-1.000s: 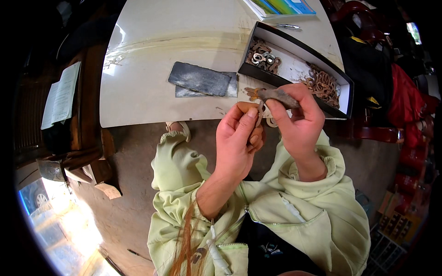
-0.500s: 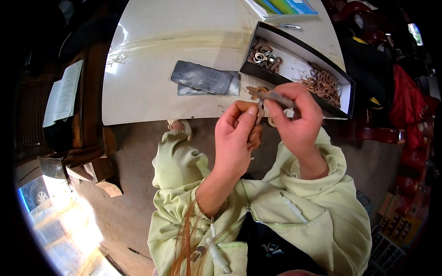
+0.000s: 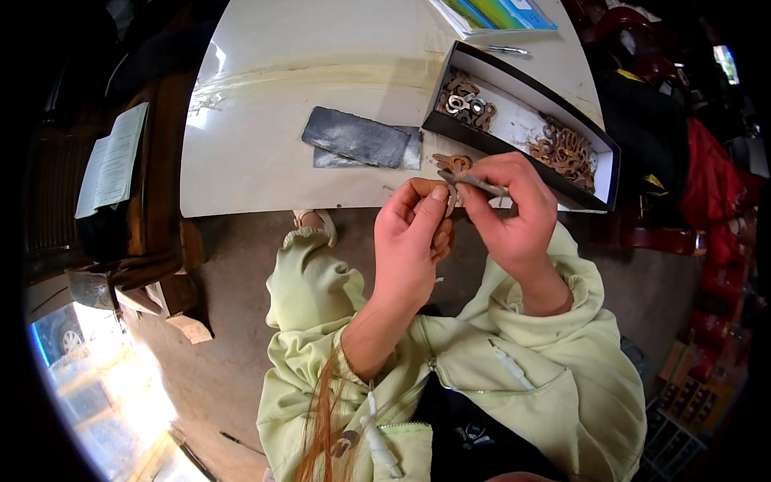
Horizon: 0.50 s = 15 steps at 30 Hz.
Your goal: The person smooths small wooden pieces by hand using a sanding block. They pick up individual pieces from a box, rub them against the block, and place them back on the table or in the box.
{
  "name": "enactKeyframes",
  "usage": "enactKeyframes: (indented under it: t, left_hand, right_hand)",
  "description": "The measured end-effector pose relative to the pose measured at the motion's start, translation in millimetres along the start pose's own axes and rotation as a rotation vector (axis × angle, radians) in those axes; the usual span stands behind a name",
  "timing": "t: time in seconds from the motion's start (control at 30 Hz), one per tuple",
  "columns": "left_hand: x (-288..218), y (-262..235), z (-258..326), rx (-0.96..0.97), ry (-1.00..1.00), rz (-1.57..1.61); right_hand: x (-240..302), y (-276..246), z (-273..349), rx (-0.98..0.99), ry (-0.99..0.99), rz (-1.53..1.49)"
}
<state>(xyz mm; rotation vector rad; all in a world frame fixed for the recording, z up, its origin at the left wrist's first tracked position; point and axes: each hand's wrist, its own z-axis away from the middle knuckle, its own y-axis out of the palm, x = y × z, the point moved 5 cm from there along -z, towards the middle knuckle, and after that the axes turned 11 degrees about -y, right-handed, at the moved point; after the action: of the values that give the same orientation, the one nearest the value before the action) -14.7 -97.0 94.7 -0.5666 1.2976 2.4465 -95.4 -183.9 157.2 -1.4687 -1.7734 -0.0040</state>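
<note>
Above the table's near edge, my left hand (image 3: pixel 408 241) pinches a small rusty metal piece (image 3: pixel 451 201) between thumb and fingertips; most of its shape is hidden. My right hand (image 3: pixel 518 217) is closed on a narrow grey strip (image 3: pixel 483 186), perhaps folded sandpaper. The strip's tip lies against or just over the upper end of the metal piece; I cannot tell which. A few rusty metal pieces (image 3: pixel 452 161) lie on the table just beyond my hands. To their left are dark, dusty abrasive-looking sheets (image 3: pixel 353 135), one overlapping another.
A black-sided box (image 3: pixel 446 127) at the right holds rusty pieces at both ends, with several shinier ones at its left end. Beyond it lie a silver pen-like tool (image 3: pixel 507 51) and a colourful booklet (image 3: pixel 498 16). Paper sheets (image 3: pixel 114 161) rest on wooden furniture at far left.
My right hand and the grey strip have shifted slightly, the strip's tip now lower against the piece. My left hand stays nearly in place with its grip unchanged.
</note>
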Motion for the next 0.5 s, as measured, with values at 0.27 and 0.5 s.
enactKeyframes:
  t: [0.27, 0.5]
  left_hand:
    - [2.5, 14.3, 3.5, 0.206, -0.146, 0.192]
    - [4.1, 6.2, 2.2, 0.111, -0.144, 0.176]
  right_hand:
    - [-27.0, -7.0, 17.4, -0.218, 0.465, -0.507]
    - [-16.9, 2.6, 12.6, -0.113, 0.46, -0.631]
